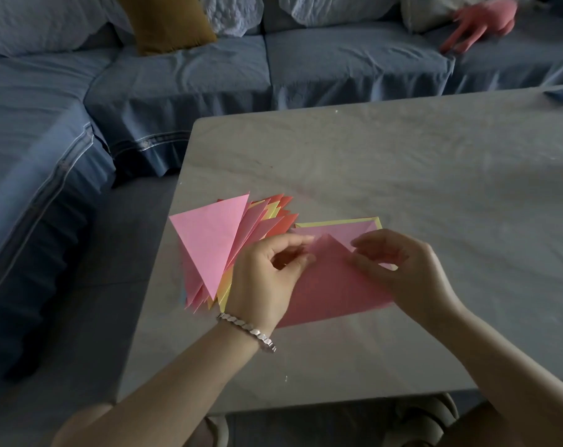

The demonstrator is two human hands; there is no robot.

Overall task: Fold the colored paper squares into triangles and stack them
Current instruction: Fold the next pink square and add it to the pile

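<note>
1. Head view, done so far: a fanned stack of folded triangles (215, 243) lies left of centre on the worktop (402, 172). A large pink triangle sits on top, with pink, yellow and orange-red edges showing beneath it. There are many layers, so much of the folding looks finished, though I cannot count them.
2. Head view, in hand: a pink sheet (331, 285) lies just right of the stack at lower centre. Its near corner is lifted and brought up toward the far corner, so I judge this fold about half made, with no crease pressed yet.
3. The left hand (264, 275), wearing a bracelet (247, 330), has its fingers (297, 241) narrowed to a pinch on the left edge of the raised flap near its tip.
4. The right hand (399, 269) has its fingers (367, 240) likewise pinching the flap's right edge.
5. Left to do: line up the corners, flatten the crease and lay this triangle on the stack.
6. A yellow sheet (338, 224) shows as an edge under the pink one, so at least one unfolded square remains. How many more lie hidden below, I cannot tell.
</note>
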